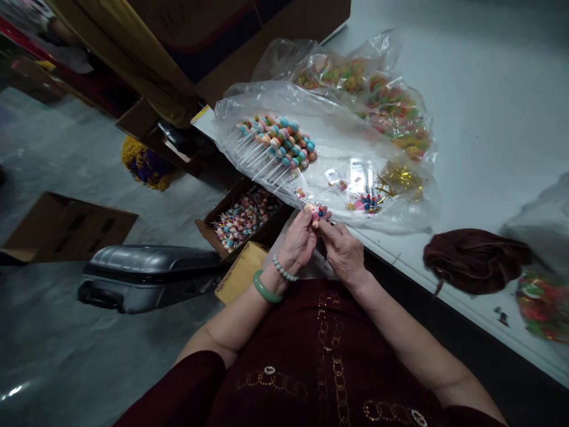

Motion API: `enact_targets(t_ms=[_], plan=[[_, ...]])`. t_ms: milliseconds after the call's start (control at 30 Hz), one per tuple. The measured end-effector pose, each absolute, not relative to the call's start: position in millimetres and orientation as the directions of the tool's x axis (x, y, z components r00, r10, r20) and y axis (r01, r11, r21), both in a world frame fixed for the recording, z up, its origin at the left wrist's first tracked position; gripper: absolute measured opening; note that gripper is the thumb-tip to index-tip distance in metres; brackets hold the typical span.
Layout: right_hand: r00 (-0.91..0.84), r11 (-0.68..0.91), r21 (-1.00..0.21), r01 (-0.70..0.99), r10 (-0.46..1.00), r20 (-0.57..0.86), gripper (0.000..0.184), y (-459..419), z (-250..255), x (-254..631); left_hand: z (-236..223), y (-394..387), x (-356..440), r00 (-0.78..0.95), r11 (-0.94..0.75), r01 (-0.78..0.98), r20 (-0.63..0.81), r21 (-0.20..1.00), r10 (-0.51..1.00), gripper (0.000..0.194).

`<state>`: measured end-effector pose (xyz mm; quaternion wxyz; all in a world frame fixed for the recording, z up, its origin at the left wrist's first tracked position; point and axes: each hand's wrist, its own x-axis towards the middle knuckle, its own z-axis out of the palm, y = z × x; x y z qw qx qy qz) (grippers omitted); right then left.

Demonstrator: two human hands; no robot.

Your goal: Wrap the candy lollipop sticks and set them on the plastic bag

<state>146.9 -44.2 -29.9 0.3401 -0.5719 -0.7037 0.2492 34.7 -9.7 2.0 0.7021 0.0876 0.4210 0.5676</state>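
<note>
My left hand (303,238), with a green bangle and a beaded bracelet at its wrist, pinches a small pink, red and blue piece (317,213). Fingers of my right hand (344,249) are closed at the same piece from the other side. Its exact kind is too small to make out. Just beyond my hands lies a clear plastic sheet or bag (329,127). On it rest several pastel candy-like balls on white sticks (280,139), printed clear wrappers (360,178) and a bunch of gold twist ties (402,178).
Clear bags of colourful pieces (395,107) lie farther back on the white table (489,118). A dark maroon cloth item (475,261) sits to the right. Below the table edge stands an open box of small wrapped sticks (249,216), beside a grey suitcase (151,273).
</note>
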Motion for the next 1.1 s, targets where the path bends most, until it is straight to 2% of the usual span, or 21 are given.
enact_targets(t_ms=[133, 200, 267, 367, 467, 600, 700, 767, 833, 933, 1000, 1100], plan=[[-0.008, 0.12, -0.936, 0.331, 0.992, 0.124, 0.033, -37.0, -36.3, 150.3, 0.6, -6.2, 23.6, 0.137, 0.433, -0.702, -0.49, 0.565, 0.861, 0.01], [-0.002, 0.048, -0.984, 0.172, 0.999, 0.049, 0.033, -34.5, -36.1, 151.1, 2.2, -3.1, 17.0, 0.203, 0.503, -0.668, -0.516, 0.549, 0.833, 0.014], [-0.025, -0.026, -0.999, 0.022, 0.999, -0.027, 0.032, -32.8, -32.8, 150.9, 3.7, -0.1, 12.5, 0.197, 0.52, -0.637, -0.532, 0.569, 0.824, 0.022], [-0.081, -0.188, -0.967, -0.172, 0.981, -0.176, 0.032, -30.9, -24.6, 150.3, 2.6, 1.5, 11.4, 0.087, 0.446, -0.581, -0.493, 0.681, 0.866, 0.025], [-0.147, -0.384, -0.87, -0.309, 0.923, -0.355, 0.035, -28.5, -18.6, 151.1, -2.5, -1.0, 14.0, 0.022, 0.364, -0.522, -0.415, 0.771, 0.91, 0.027], [-0.246, -0.487, -0.752, -0.444, 0.873, -0.421, 0.037, -26.1, -18.5, 153.2, -10.7, -5.2, 17.7, -0.019, 0.316, -0.478, -0.37, 0.819, 0.929, 0.03], [-0.218, -0.443, -0.819, -0.364, 0.896, -0.387, 0.034, -27.5, -20.7, 153.5, -14.3, -7.1, 20.2, -0.01, 0.322, -0.473, -0.37, 0.82, 0.929, 0.032], [-0.142, -0.316, -0.932, -0.179, 0.946, -0.293, 0.03, -29.4, -21.2, 153.6, -14.8, -8.4, 22.2, -0.003, 0.325, -0.475, -0.371, 0.818, 0.929, 0.033], [-0.064, -0.151, -0.986, 0.077, 0.986, -0.156, 0.028, -31.4, -20.8, 153.9, -13.8, -10.3, 24.3, -0.005, 0.334, -0.466, -0.379, 0.819, 0.925, 0.033], [0.009, -0.031, -0.923, 0.384, 1.0, -0.03, 0.026, -34.0, -19.8, 154.8, -10.9, -13.2, 27.0, -0.003, 0.357, -0.451, -0.402, 0.818, 0.916, 0.032], [0.028, -0.016, -0.879, 0.477, 1.0, -0.003, 0.026, -35.2, -19.7, 155.5, -9.2, -14.4, 27.8, -0.006, 0.363, -0.452, -0.41, 0.815, 0.912, 0.032], [0.041, -0.004, -0.849, 0.529, 0.999, 0.021, 0.029, -35.2, -20.9, 155.7, -9.3, -14.5, 27.7, -0.019, 0.365, -0.451, -0.418, 0.814, 0.908, 0.029]])
